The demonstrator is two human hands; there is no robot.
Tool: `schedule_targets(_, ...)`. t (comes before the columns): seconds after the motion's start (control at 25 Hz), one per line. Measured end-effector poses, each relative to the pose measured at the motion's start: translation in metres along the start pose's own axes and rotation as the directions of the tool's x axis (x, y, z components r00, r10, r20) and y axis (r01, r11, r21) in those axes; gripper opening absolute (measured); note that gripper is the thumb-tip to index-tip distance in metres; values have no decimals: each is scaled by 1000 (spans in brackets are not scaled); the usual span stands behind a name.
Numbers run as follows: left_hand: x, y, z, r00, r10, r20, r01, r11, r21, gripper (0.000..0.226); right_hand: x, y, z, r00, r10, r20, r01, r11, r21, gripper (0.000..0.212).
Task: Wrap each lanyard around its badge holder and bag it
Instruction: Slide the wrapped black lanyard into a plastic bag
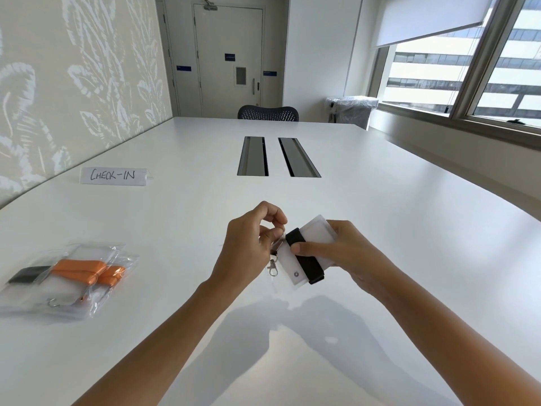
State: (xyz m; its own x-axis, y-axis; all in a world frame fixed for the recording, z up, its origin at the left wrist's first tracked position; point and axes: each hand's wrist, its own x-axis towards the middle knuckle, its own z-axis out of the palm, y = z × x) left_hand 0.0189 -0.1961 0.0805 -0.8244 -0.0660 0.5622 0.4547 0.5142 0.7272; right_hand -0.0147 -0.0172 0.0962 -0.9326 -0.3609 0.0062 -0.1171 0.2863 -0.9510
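Wrapping nearly done: right hand (pixel 345 253) clamps black lanyard (pixel 306 259) round badge holder (pixel 314 230), above table centre. Left hand (pixel 248 244) pinches clip end (pixel 272 266) at holder's 9 o'clock. Next, probably: secure it, bag it.

Two bare forearms show in the lower half of the frame, the left forearm (pixel 164 332) from the lower left and the right forearm (pixel 439 332) from the lower right, both unsleeved up to the frame's edge, each ending near the centre in a bare hand, the left hand (pixel 246 244) and the right hand (pixel 345 253).
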Motion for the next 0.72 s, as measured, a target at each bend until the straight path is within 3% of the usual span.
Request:
schedule_targets(0.2,2,2,1,999,49,17,-49,999,15,28,0,3,-1,985,44,164,-83,968,236,19)
schedule_targets(0.48,5,4,1,980,172,-101,-162,982,96,22,0,4,5,994,41,106,-76,935,347,20)
schedule_targets(0.72,-10,7,15,937,196,-288,-116,955,274,17,0,-2,2,999,25,-36,-8,914,406,29)
